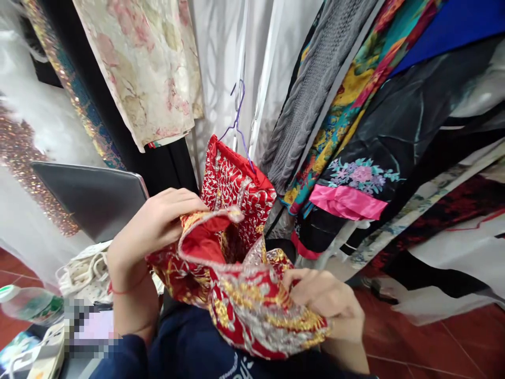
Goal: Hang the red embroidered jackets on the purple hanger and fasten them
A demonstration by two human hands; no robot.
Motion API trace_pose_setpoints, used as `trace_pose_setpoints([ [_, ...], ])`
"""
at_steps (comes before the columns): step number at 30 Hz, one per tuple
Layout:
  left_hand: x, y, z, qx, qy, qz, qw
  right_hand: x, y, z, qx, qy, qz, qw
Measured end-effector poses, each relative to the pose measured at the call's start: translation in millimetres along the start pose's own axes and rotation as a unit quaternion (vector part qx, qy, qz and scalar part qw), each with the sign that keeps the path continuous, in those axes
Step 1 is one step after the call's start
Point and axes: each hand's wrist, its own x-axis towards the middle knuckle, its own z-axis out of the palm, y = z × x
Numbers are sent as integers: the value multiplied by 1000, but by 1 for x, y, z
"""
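Observation:
A red garment (252, 295) with silver and gold embroidery is bunched up in front of my chest. My left hand (165, 221) grips it near the collar, where the red lining shows; some of its fingers are hidden behind the cloth. At the other side my right hand (323, 297) is closed on the embroidered fabric, slightly blurred. Just beyond, a matching red embroidered piece (236, 184) hangs from a purple wire hanger (238, 118). Whether this piece joins the one in my hands, I cannot tell.
A floral cream garment (145, 68) hangs at upper left above a dark flat panel (92, 197). To the right hang a grey cable-knit piece (315, 89) and a black garment with pink trim (347, 202). A plastic bottle (33, 305) and a white cloth bag (84, 271) are at lower left.

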Motion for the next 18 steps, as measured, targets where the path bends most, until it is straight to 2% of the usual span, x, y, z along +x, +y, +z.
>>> trace_pose_setpoints([
  [2,4,14,4,-80,26,4,996,15,3,4,60,-67,-65,994],
  [3,6,21,8,-116,43,-2,992,23,5,5,68,-61,-75,993],
  [4,10,29,11,-150,47,-6,988,31,9,6,57,-25,-65,996],
  [5,14,35,14,-181,27,3,983,38,15,8,37,24,-44,998],
  [7,29,44,19,-228,-85,65,968,45,29,12,12,101,-2,995],
  [8,37,47,21,-240,-155,111,952,47,37,15,13,111,10,994],
  [9,46,49,25,-244,-209,154,934,47,44,18,18,108,21,994],
  [11,58,49,34,-245,-240,197,918,46,54,22,22,70,52,996],
  [15,60,32,59,-253,-206,170,930,48,58,22,-24,-24,99,994],
  [16,56,23,63,-257,-188,153,935,49,58,21,-31,-30,98,994],
  [18,47,4,65,-264,-145,101,948,51,62,19,-43,8,89,995],
])
